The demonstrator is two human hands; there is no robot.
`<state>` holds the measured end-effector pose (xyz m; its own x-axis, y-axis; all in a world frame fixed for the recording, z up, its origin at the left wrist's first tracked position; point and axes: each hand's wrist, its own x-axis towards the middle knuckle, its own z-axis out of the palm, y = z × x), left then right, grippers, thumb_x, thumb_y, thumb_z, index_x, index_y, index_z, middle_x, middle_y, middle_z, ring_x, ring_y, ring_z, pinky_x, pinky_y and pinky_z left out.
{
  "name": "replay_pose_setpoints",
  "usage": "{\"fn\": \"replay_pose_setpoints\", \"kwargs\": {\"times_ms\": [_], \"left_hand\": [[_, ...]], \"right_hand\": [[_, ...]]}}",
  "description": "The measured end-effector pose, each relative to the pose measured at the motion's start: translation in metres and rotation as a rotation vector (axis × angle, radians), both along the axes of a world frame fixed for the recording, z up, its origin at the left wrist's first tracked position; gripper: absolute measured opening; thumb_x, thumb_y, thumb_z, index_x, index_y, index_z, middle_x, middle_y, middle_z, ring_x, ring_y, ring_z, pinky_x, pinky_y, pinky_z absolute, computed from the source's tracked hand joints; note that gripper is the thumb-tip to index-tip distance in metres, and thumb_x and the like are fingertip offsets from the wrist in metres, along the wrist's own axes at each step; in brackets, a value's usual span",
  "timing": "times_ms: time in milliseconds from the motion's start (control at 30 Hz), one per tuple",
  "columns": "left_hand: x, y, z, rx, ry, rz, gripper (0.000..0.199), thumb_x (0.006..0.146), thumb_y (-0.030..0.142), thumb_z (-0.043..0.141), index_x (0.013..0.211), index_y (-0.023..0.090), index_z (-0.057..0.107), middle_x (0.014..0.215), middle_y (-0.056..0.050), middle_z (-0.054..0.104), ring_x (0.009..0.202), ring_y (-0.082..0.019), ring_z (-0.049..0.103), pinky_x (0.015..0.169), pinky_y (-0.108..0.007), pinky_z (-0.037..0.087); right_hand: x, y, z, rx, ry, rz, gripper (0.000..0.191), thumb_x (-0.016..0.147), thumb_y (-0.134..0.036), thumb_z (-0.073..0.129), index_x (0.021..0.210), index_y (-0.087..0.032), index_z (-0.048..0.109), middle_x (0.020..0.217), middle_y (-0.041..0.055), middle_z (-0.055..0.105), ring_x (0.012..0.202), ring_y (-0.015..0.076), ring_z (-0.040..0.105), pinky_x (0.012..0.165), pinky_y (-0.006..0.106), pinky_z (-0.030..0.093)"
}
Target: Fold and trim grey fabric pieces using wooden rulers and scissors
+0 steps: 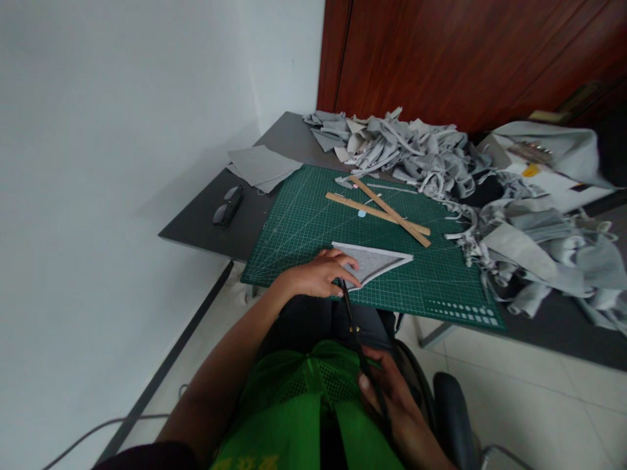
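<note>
A grey fabric piece (376, 260) with pale edging lies on the green cutting mat (294, 228), close to its front edge. My left hand (323, 273) rests over the left end of this piece, fingers spread and touching it, thumb apart at the near side. My right hand (396, 398) is wrapped round the handles of long dark scissors (351, 320), low in front of my body. Their blades point up and away from me, with the tip beside my left thumb and index finger, at the fabric's near edge. The left hand partly covers the fabric.
Two crossed wooden rulers (392, 212) lie on the mat beyond the fabric. A heap of grey fabric strips (421, 147) fills the table's back and right. Grey sheets (264, 163) and glasses (228, 205) lie at left. A white box (568, 189) stands at back right.
</note>
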<state>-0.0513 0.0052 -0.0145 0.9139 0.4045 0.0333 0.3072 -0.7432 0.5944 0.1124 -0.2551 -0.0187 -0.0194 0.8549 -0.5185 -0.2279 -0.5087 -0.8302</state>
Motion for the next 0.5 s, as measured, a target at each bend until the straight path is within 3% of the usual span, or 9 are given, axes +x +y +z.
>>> {"fn": "replay_pose_setpoints", "kwargs": {"times_ms": [200,333,500], "left_hand": [[0.000,-0.001,0.003,0.014,0.004,-0.002,0.041,0.082,0.020,0.079,0.120,0.038,0.077,0.147,-0.001,0.057,0.138,-0.029,0.043,0.116,-0.046,0.027],[0.000,-0.001,0.004,0.024,-0.002,-0.006,0.044,0.081,0.020,0.080,0.123,0.035,0.075,0.148,-0.002,0.056,0.139,-0.030,0.043,0.116,-0.047,0.028],[-0.002,-0.005,-0.002,0.017,-0.089,0.066,0.076,0.078,0.022,0.083,0.147,0.032,0.055,0.151,-0.007,0.053,0.142,-0.031,0.041,0.120,-0.050,0.029]], "right_hand": [[0.003,0.000,-0.014,0.008,0.028,-0.011,0.052,0.087,-0.062,0.073,0.129,-0.035,0.060,0.125,0.0061,0.073,0.112,0.0308,0.072,0.096,0.048,0.058],[0.002,0.000,-0.009,-0.004,0.029,-0.021,0.051,0.087,-0.062,0.073,0.129,-0.035,0.061,0.126,0.0061,0.073,0.113,0.0303,0.071,0.094,0.045,0.058],[0.003,0.001,0.001,0.004,-0.012,-0.029,0.048,0.090,-0.059,0.073,0.129,-0.032,0.062,0.123,0.0070,0.074,0.114,0.0289,0.071,0.097,0.043,0.057]]}}
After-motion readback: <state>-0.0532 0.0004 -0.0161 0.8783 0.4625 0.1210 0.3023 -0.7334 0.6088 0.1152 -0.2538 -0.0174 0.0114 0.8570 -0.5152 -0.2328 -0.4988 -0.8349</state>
